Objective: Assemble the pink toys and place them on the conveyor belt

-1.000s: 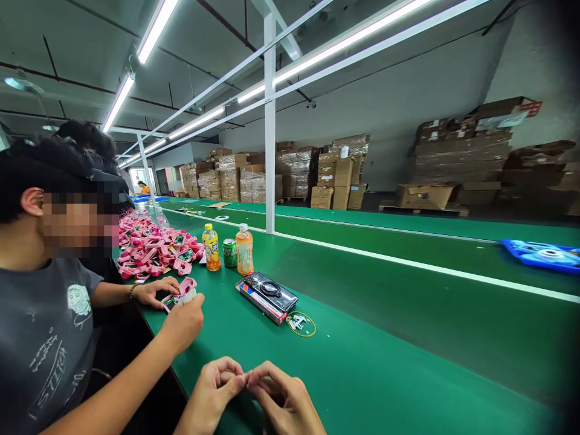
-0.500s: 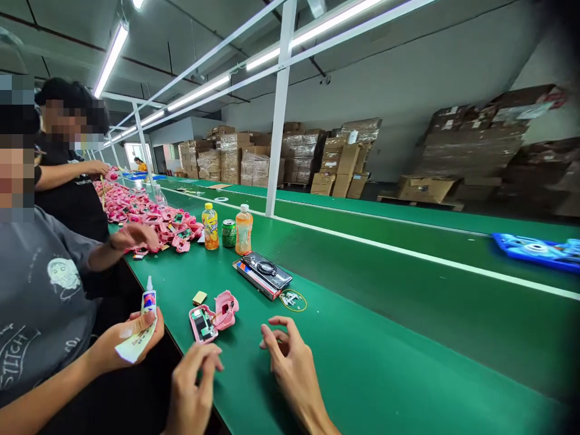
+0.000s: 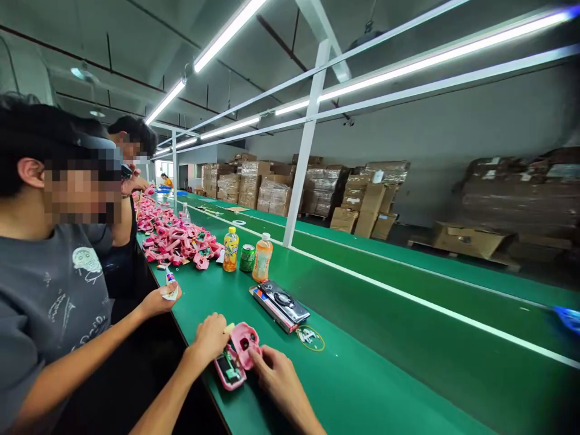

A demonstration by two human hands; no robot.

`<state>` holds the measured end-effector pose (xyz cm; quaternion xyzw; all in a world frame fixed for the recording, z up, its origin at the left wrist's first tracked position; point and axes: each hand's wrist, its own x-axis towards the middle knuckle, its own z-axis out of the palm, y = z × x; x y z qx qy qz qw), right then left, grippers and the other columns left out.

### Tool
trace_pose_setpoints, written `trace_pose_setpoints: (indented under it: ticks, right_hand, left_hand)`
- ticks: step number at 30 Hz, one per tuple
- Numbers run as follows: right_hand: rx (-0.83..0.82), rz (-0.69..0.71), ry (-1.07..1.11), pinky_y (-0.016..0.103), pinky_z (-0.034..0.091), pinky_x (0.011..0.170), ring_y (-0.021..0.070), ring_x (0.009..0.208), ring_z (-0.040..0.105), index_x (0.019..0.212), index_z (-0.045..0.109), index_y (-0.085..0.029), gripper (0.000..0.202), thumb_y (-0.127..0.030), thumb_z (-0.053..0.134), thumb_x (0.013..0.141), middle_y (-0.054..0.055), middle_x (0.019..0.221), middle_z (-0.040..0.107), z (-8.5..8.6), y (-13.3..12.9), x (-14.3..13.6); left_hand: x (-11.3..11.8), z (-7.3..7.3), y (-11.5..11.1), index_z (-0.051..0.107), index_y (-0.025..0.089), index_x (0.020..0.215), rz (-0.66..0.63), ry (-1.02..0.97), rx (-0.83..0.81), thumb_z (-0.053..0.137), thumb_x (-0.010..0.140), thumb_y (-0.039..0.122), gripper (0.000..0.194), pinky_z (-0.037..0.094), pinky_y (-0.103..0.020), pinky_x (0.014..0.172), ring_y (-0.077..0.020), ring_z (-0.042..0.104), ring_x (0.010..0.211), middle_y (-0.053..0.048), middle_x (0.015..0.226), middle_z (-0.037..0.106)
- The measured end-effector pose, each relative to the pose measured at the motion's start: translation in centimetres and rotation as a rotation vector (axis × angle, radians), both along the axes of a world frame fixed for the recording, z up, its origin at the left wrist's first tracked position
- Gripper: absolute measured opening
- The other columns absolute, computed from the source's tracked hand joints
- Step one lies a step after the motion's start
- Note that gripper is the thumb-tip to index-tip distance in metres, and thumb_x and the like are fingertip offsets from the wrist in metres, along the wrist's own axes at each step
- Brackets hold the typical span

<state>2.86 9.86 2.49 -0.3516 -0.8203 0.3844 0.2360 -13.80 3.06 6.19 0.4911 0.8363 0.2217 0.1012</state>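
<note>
An opened pink plastic case [image 3: 245, 346] lies near the table's front edge, its lower half showing a green circuit board [image 3: 231, 368]. My right hand [image 3: 278, 377] pinches the right side of the upper pink half between thumb and fingers. Just left of the case, my left hand [image 3: 212, 336] is closed on a small yellowish piece [image 3: 229, 328]. Behind the case lie a black device [image 3: 283, 300] on a flat box and a yellow ring [image 3: 311, 338] around small white parts.
At the left, a person [image 3: 49, 272] holds a glue tube [image 3: 170, 278]. A pink heap of parts [image 3: 176, 235] stretches along the green table [image 3: 362, 386]. Two bottles [image 3: 263, 258] [image 3: 231, 249] flank a green can [image 3: 247, 258]. A white post [image 3: 306, 151] rises behind.
Both hands have moved to the pink case; the left has taken up the yellowish piece, the right has gripped the upper half. The view has shifted, and the person's free hand has left sight.
</note>
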Motion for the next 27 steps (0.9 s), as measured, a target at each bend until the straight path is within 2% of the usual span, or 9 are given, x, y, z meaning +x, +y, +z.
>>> trace_pose_setpoints:
  ticks: [2, 5, 7, 9, 11, 13, 16, 20, 27]
  right_hand:
    - [-0.085, 0.054, 0.043, 0.026, 0.037, 0.051, 0.0155, 0.054, 0.048, 0.066, 0.054, -0.021, 0.053, -0.07, 0.051, 0.086, -0.001, 0.057, 0.053, -0.5, -0.3, 3.8]
    - [-0.163, 0.014, 0.042, 0.026, 0.039, 0.048, 0.015, 0.051, 0.047, 0.067, 0.055, -0.022, 0.051, -0.07, 0.057, 0.086, -0.001, 0.056, 0.052, -0.2, -1.6, 10.8]
    - [-0.031, -0.183, 0.014, 0.029, 0.046, 0.052, 0.0186, 0.057, 0.054, 0.072, 0.062, -0.023, 0.046, -0.066, 0.057, 0.088, 0.002, 0.064, 0.06, 0.7, -3.2, 14.6]
    - [0.234, -0.431, 0.005, 0.033, 0.053, 0.063, 0.0228, 0.07, 0.062, 0.089, 0.069, -0.023, 0.037, -0.059, 0.058, 0.091, 0.007, 0.085, 0.069, 2.0, -5.2, 16.4]
    - [0.456, -0.504, -0.001, 0.034, 0.055, 0.072, 0.0229, 0.081, 0.064, 0.107, 0.069, -0.023, 0.03, -0.048, 0.056, 0.096, 0.009, 0.101, 0.069, 3.1, -6.8, 15.9]
    - [0.506, -0.337, -0.033, 0.031, 0.054, 0.076, 0.0197, 0.084, 0.064, 0.112, 0.068, -0.024, 0.024, -0.037, 0.05, 0.101, 0.008, 0.107, 0.069, 3.7, -7.5, 14.1]
    - [0.446, -0.109, -0.081, 0.027, 0.051, 0.071, 0.016, 0.08, 0.063, 0.103, 0.067, -0.022, 0.02, -0.024, 0.048, 0.102, 0.005, 0.104, 0.07, 3.8, -7.2, 11.1]
    - [0.431, -0.109, -0.1, 0.026, 0.048, 0.068, 0.016, 0.077, 0.062, 0.091, 0.066, -0.021, 0.019, -0.023, 0.05, 0.1, 0.003, 0.088, 0.068, 3.7, -6.2, 9.4]
    - [0.439, -0.116, -0.18, 0.027, 0.047, 0.065, 0.017, 0.073, 0.061, 0.081, 0.061, -0.022, 0.024, -0.027, 0.049, 0.1, 0.002, 0.079, 0.065, 4.0, -5.5, 9.3]
  left_hand:
    - [2.0, -0.8, -0.4, 0.066, 0.016, 0.098, -0.052, -0.151, 0.096, 0.058, 0.097, 0.022, 0.01, 0.053, -0.035, 0.087, -0.0212, 0.068, 0.097, -0.008, 0.1, 0.073]
    - [6.2, -2.3, -1.4, 0.062, 0.017, 0.104, -0.162, -0.415, 0.191, 0.046, 0.099, 0.028, 0.02, 0.051, -0.026, 0.072, -0.0184, 0.071, 0.082, -0.006, 0.09, 0.076]
    - [9.3, -3.3, -2.2, 0.059, 0.015, 0.114, -0.253, -0.635, 0.247, 0.044, 0.099, 0.034, 0.028, 0.052, -0.025, 0.069, -0.0187, 0.072, 0.081, -0.008, 0.093, 0.078]
    - [11.8, -4.1, -3.1, 0.062, 0.013, 0.117, -0.339, -0.909, 0.319, 0.053, 0.094, 0.039, 0.035, 0.054, -0.026, 0.072, -0.0217, 0.074, 0.087, -0.011, 0.097, 0.078]
    - [13.3, -4.4, -3.9, 0.069, 0.013, 0.111, -0.39, -1.12, 0.388, 0.065, 0.087, 0.043, 0.039, 0.054, -0.028, 0.078, -0.025, 0.074, 0.093, -0.012, 0.101, 0.079]
    - [13.5, -4.4, -4.3, 0.074, 0.014, 0.106, -0.432, -1.191, 0.414, 0.071, 0.084, 0.046, 0.039, 0.053, -0.029, 0.083, -0.0255, 0.072, 0.096, -0.011, 0.105, 0.078]
    - [12.7, -4.2, -4.5, 0.075, 0.014, 0.108, -0.497, -1.217, 0.403, 0.068, 0.087, 0.05, 0.042, 0.052, -0.027, 0.082, -0.023, 0.071, 0.092, -0.009, 0.104, 0.078]
    - [12.1, -4.2, -4.6, 0.076, 0.014, 0.11, -0.525, -1.175, 0.407, 0.061, 0.093, 0.053, 0.045, 0.05, -0.025, 0.075, -0.0211, 0.068, 0.085, -0.007, 0.094, 0.077]
    - [12.6, -4.2, -4.6, 0.078, 0.017, 0.096, -0.463, -1.081, 0.42, 0.055, 0.095, 0.048, 0.038, 0.044, -0.024, 0.07, -0.0194, 0.06, 0.075, -0.004, 0.077, 0.071]
